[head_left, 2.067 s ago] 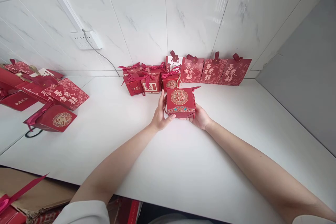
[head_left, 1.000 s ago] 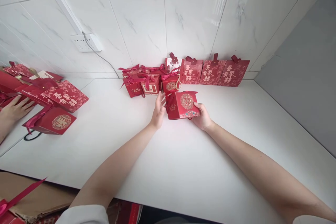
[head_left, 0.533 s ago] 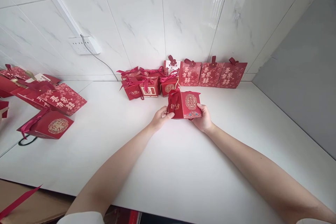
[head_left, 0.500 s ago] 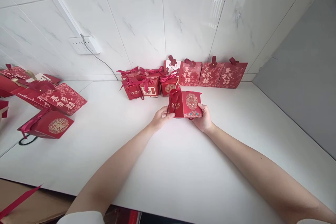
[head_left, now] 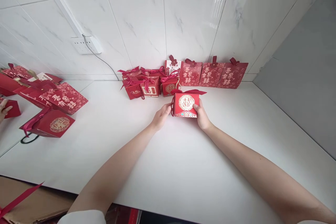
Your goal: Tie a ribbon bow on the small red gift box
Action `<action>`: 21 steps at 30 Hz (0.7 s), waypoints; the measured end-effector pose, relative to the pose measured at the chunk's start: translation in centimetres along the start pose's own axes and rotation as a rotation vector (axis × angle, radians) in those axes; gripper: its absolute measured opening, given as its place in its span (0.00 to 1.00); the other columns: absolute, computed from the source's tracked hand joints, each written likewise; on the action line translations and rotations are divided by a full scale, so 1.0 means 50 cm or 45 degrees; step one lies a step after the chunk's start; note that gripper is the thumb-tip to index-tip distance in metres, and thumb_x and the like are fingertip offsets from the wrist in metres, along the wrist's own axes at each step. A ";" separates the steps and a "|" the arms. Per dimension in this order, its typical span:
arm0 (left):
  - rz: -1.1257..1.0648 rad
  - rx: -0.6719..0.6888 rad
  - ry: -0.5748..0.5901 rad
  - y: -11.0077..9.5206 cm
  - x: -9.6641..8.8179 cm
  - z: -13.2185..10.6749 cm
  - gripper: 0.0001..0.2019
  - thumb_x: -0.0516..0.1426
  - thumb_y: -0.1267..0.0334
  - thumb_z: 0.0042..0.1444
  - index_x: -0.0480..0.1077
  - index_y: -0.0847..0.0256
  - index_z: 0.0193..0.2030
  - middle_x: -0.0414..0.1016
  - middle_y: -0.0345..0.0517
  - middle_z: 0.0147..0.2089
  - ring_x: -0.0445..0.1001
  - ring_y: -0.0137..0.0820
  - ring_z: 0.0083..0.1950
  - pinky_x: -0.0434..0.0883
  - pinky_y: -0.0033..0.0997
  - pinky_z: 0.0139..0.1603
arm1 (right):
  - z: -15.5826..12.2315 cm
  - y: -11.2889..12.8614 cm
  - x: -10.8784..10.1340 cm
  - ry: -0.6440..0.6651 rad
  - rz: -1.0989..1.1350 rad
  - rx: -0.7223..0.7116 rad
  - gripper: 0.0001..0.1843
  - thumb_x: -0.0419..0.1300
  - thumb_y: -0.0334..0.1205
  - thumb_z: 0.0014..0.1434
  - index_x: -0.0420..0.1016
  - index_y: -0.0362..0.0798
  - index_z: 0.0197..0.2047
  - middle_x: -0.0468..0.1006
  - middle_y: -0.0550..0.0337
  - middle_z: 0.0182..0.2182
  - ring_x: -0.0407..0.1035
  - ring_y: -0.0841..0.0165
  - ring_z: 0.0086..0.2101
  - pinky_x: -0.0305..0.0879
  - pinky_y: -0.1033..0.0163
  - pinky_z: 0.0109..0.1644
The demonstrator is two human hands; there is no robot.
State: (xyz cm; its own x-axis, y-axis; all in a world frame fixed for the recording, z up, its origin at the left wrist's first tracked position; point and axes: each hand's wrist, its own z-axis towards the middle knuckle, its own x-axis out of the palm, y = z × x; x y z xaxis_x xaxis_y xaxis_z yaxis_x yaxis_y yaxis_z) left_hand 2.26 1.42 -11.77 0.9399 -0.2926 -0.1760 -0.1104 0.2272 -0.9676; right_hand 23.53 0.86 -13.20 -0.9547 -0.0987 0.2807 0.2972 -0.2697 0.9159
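A small red gift box (head_left: pixel 186 105) with a gold round emblem and a red ribbon stands upright on the white counter (head_left: pixel 168 154), its emblem side facing me. My left hand (head_left: pixel 161 115) grips its left side with curled fingers. My right hand (head_left: pixel 202 116) holds its right side, thumb along the edge. Just behind it stands a cluster of small red ribboned boxes (head_left: pixel 147 84). A row of taller red gift bags (head_left: pixel 212 74) with gold characters leans on the tiled wall.
Flat red gift bags (head_left: pixel 54 112) lie in a pile at the left of the counter. Another person's hand (head_left: pixel 4 108) shows at the far left edge. A wall socket (head_left: pixel 86 44) with a cable hangs above. A cardboard box (head_left: pixel 28 203) sits below the counter's front edge.
The box was tilted and turned between my hands, then set upright with its emblem facing me, slightly farther back. The other person's hand moved among the bags at left.
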 end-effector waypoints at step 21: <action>0.067 0.114 -0.153 0.003 -0.004 -0.002 0.31 0.55 0.41 0.58 0.64 0.59 0.61 0.74 0.48 0.44 0.73 0.37 0.46 0.69 0.39 0.53 | -0.014 0.009 0.000 0.251 -0.262 -0.117 0.35 0.56 0.56 0.65 0.51 0.55 0.69 0.62 0.54 0.64 0.58 0.57 0.63 0.54 0.47 0.69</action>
State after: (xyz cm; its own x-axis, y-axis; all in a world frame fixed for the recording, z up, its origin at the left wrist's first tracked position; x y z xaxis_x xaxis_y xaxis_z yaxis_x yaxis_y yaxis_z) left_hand 2.04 1.43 -11.91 0.9661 -0.1663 -0.1975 -0.1359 0.3230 -0.9366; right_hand 23.66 0.06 -12.98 -0.9764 -0.2149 0.0222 0.1062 -0.3882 0.9154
